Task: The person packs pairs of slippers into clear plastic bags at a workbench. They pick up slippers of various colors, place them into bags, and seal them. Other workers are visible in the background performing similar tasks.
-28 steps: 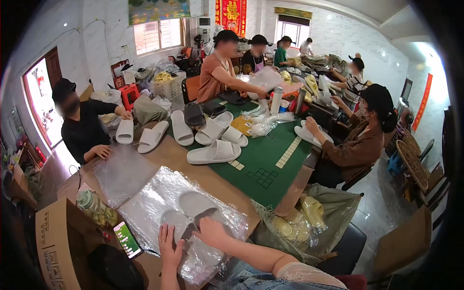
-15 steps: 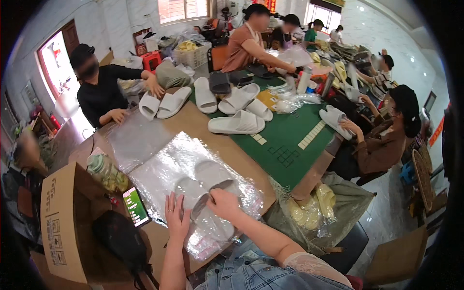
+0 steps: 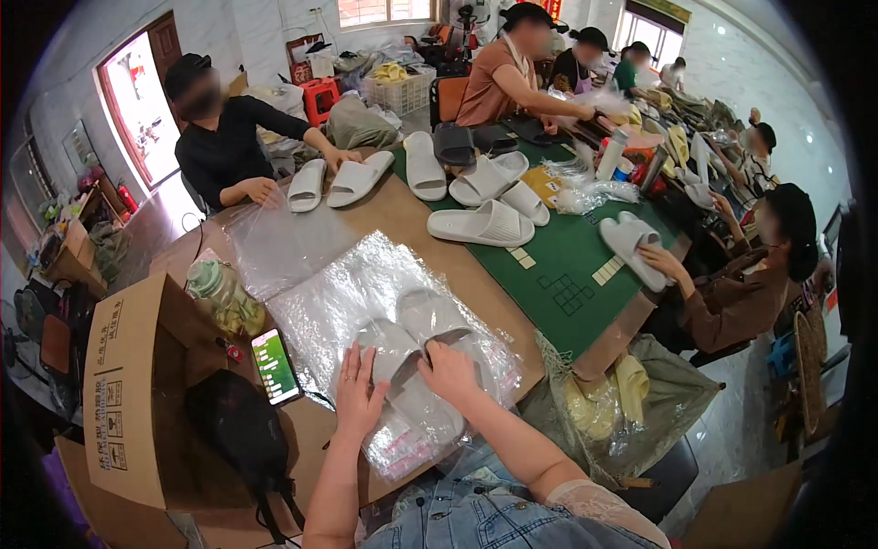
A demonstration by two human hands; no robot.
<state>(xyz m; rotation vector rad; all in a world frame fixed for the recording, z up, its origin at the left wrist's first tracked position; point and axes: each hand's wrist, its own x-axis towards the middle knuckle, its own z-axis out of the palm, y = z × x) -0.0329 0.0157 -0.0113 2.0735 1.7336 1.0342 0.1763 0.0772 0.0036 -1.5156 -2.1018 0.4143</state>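
A pair of pale grey slide sandals [image 3: 426, 403] lies side by side on the near table, with shiny clear plastic bags [image 3: 334, 284] under and around them. Whether plastic also covers the slides, I cannot tell for sure. My left hand [image 3: 359, 393] rests with fingers stretched out against the left side of the left slide. My right hand [image 3: 450, 373] is between the two slides, its fingers bent and close together at the left slide's strap edge. Its fingertips are partly hidden.
Left of me are a cardboard box [image 3: 123, 403], a black bag [image 3: 236, 425], a phone [image 3: 275, 366] and a jar [image 3: 222, 295]. More slides [image 3: 480, 224] lie on the table and green mat [image 3: 558, 284]. Co-workers sit around; one holds white slides [image 3: 631, 245] at right.
The view has shifted, so everything sits further right. My right hand's fingers have loosened and lie flatter at the slide's strap. My left hand stays by the left slide.
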